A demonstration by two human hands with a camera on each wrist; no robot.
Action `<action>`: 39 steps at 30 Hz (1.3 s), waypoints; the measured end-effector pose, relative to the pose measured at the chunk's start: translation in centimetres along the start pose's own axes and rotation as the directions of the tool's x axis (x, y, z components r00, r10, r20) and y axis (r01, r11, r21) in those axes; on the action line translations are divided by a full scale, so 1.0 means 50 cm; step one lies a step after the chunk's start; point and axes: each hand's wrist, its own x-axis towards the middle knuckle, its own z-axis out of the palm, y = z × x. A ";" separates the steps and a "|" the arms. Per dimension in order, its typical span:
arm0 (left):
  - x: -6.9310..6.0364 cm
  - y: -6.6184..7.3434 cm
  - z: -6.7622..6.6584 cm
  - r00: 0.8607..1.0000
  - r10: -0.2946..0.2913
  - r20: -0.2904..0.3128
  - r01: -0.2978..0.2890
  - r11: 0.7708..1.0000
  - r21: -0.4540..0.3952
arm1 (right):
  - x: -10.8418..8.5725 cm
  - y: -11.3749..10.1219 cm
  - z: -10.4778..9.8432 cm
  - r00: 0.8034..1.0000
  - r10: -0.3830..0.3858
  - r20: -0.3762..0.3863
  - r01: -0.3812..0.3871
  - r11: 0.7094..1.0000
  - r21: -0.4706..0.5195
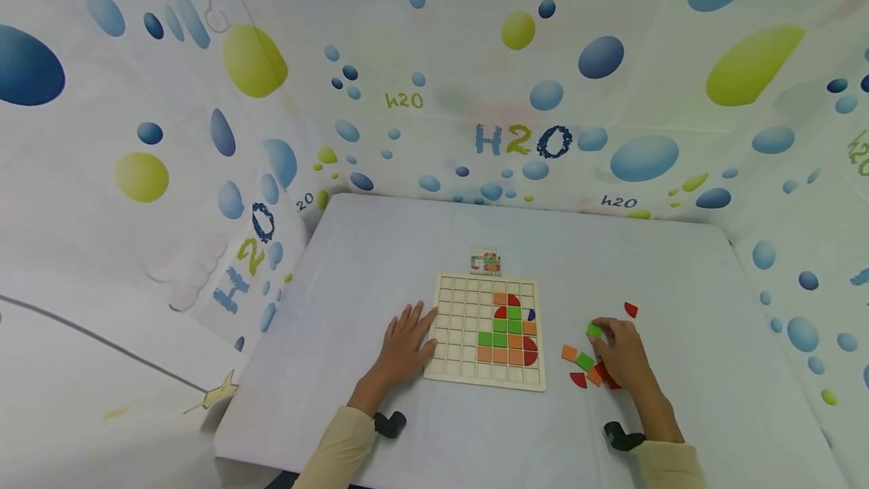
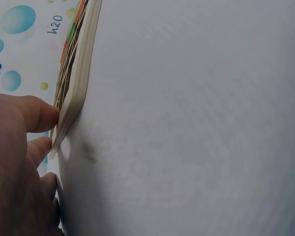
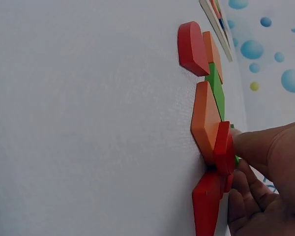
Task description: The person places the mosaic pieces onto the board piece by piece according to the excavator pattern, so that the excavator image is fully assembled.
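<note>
A wooden grid board (image 1: 455, 327) lies on the table, its right part bearing green, orange and red pieces and a small blue one. My left hand (image 1: 403, 349) rests at the board's left edge, thumb and fingertips touching it; in the left wrist view the hand (image 2: 19, 142) is against the board's rim (image 2: 78, 83). To the right, my right hand (image 1: 623, 353) pinches a green square (image 1: 594, 330) between thumb and fingers. In the right wrist view, that hand (image 3: 270, 167) is behind red pieces (image 3: 224, 147), which hide most of the green one.
Loose pieces lie beside the right hand: an orange square (image 1: 569, 353), a green square (image 1: 584, 361), a red quarter piece (image 1: 578, 379) and several others. Another red piece (image 1: 631, 310) lies farther back. A small pattern card (image 1: 486, 262) touches or nearly touches the board's back edge.
</note>
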 end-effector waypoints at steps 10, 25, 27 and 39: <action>-0.005 0.006 -0.009 1.000 -0.008 0.002 0.008 1.000 -0.004 | 0.030 -0.018 0.012 0.999 -0.027 -0.017 0.028 0.999 0.019; -0.001 -0.003 0.003 1.000 -0.005 -0.004 0.005 1.000 0.004 | 0.080 -0.095 0.044 0.999 -0.012 0.046 0.011 1.000 0.015; -0.001 -0.002 0.003 1.000 -0.004 -0.006 0.004 1.000 -0.001 | 0.078 -0.112 0.054 0.999 -0.028 0.042 0.027 0.999 0.023; -0.004 0.004 -0.005 1.000 0.002 -0.002 -0.002 1.000 -0.010 | 0.045 -0.216 0.139 0.977 -0.190 0.097 0.187 0.982 0.037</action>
